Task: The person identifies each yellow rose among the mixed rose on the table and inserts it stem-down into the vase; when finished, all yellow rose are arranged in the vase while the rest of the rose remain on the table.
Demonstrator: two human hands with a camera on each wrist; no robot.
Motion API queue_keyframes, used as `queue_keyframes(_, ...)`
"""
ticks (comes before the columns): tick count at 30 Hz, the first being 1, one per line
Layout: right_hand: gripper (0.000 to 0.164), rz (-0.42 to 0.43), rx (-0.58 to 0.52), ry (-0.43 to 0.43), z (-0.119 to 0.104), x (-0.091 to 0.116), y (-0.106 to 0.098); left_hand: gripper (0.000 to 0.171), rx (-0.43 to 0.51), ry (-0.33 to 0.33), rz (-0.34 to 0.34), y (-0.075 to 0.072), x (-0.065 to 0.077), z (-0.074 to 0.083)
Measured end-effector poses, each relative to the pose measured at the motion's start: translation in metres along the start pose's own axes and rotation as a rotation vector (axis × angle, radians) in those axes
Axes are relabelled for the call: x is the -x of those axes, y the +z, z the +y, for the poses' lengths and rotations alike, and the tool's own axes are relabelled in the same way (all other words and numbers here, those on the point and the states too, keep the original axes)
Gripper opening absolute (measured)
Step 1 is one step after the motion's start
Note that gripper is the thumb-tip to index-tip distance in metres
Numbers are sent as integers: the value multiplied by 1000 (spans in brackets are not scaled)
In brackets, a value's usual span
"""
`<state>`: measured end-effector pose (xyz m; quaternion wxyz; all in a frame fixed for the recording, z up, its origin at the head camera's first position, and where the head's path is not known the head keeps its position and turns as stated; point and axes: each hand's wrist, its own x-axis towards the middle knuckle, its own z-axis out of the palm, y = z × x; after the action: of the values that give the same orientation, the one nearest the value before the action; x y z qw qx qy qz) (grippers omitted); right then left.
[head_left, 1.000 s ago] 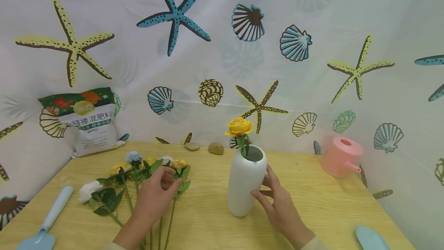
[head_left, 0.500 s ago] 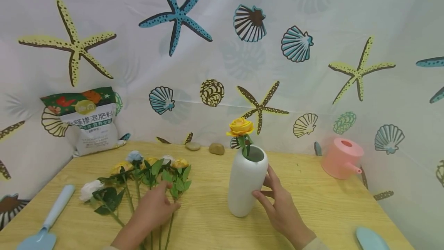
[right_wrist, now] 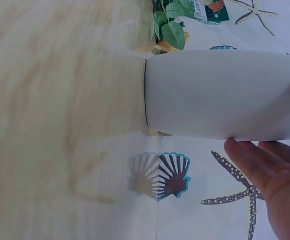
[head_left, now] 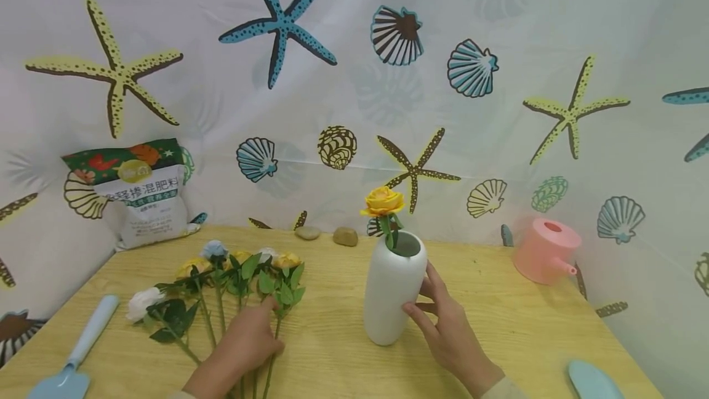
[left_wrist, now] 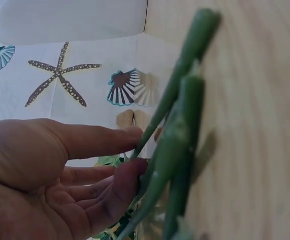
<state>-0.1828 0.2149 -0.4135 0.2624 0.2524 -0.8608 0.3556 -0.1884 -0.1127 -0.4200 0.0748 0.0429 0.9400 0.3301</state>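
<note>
My left hand (head_left: 246, 340) is over the rose stems on the left of the table. In the left wrist view its thumb and forefinger pinch one green stem (left_wrist: 170, 95); other stems lie just beyond. In the head view that stem appears to belong to the rightmost yellow rose (head_left: 288, 260). A white vase (head_left: 392, 294) stands upright at the centre, one yellow rose (head_left: 384, 202) in its mouth. My right hand (head_left: 456, 334) holds the vase from the right, thumb in front and fingers partly hidden behind it.
A white rose (head_left: 144, 304) and a blue rose (head_left: 213, 249) lie among several others. Left stand a fertilizer bag (head_left: 149, 202) and a light-blue trowel (head_left: 83, 340). Two stones (head_left: 346, 237) lie at the back. A pink watering can (head_left: 545, 251) and light-blue object (head_left: 592, 380) are right.
My left hand has come down from above the rose heads and leaves to the stems, and its fingers have closed on one. My right hand and the vase have stayed in place.
</note>
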Motion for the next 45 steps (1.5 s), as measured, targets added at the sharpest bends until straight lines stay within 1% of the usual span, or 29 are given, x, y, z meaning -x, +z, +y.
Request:
queue_keyframes(7,83,1,-28,2,0,0,0,55,-7,31,21,3,1,1)
queue_keyframes(11,83,0,-36,-10,0,-1,0,53,28,35,28,4,0,3)
queue_keyframes(17,83,-6,-42,-7,1,-1,-1,58,168,-19,11,2,-1,10)
queue_keyframes(20,83,-7,-38,-8,1,-1,-2,60,243,-20,33,0,-2,15)
queue_keyframes(28,82,-9,-26,8,1,-2,-3,56,384,36,140,-8,-3,32)
queue_keyframes(31,82,-13,-21,23,0,-1,-3,59,484,42,170,-8,-5,41)
queue_keyframes(35,82,-16,-22,35,0,-2,-3,63,669,54,225,-6,-8,54)
queue_keyframes(38,81,-18,-27,27,1,-2,-3,64,773,59,284,-7,-8,66)
queue_keyframes(41,81,-20,-32,18,1,-2,-3,63,848,65,355,-10,-9,79)
queue_keyframes(43,81,-21,-35,19,2,-2,-3,63,901,83,406,-12,-9,88)
queue_keyframes(45,81,-22,-38,20,2,-1,-4,61,942,118,467,-15,-8,96)
